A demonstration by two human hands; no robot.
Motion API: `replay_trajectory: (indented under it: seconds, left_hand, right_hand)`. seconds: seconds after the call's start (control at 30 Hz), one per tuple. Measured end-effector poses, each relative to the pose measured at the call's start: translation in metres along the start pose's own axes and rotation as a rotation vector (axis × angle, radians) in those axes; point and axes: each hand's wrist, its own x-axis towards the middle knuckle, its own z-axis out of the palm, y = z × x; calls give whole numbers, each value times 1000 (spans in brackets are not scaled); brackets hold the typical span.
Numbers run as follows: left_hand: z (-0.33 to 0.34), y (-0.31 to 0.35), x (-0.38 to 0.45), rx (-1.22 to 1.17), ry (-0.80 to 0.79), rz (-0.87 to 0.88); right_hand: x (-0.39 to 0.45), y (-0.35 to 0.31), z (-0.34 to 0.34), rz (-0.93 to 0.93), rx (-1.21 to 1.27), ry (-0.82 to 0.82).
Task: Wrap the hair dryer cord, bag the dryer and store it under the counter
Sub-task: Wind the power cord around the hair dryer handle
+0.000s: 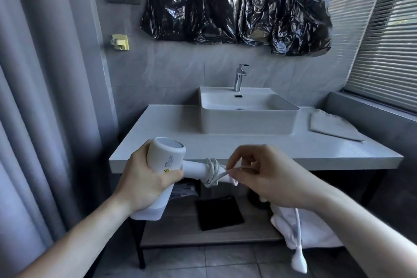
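Observation:
My left hand (144,181) grips the body of a white hair dryer (165,156), held in the air in front of the counter's front edge. Its handle sticks out to the right, with the white cord (212,172) coiled around the handle's end. My right hand (259,176) pinches the loose end of the cord by the plug at that coil. A white drawstring bag (300,228) with a tasselled string lies on the shelf under the counter, below my right forearm.
The white counter (293,149) carries a rectangular basin (248,117) with a chrome tap (239,77) and a folded grey cloth (334,125) at the right. On the lower shelf (180,232) lies a black pad (218,213). A curtain hangs left; blinds right.

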Motion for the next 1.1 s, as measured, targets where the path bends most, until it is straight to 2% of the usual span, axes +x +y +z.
replay_trajectory:
  seconds: [0.1, 0.23, 0.37, 0.57, 0.73, 0.87, 1.1]
  left_hand:
    - [-1, -3, -5, 45, -40, 47]
    - [-2, 1, -13, -39, -164, 40]
    - [-7, 11, -17, -173, -269, 22]
    - [-14, 21, -15, -326, -291, -16]
    - [-12, 24, -12, -453, -205, -102]
    - [-11, 25, -8, -483, -86, -133]
    - [-1, 20, -3, -467, 76, -184]
  right_hand:
    - [10, 4, -10, -5, 146, 73]
    - [29, 18, -14, -32, 229, 149]
    - [43, 39, -10, -37, 285, 163]
    - [50, 66, 7, -21, 445, 117]
    - [36, 80, 30, 27, 698, -21]
    - [26, 86, 68, 244, 747, 18]
    - [2, 72, 106, 253, 714, -93]
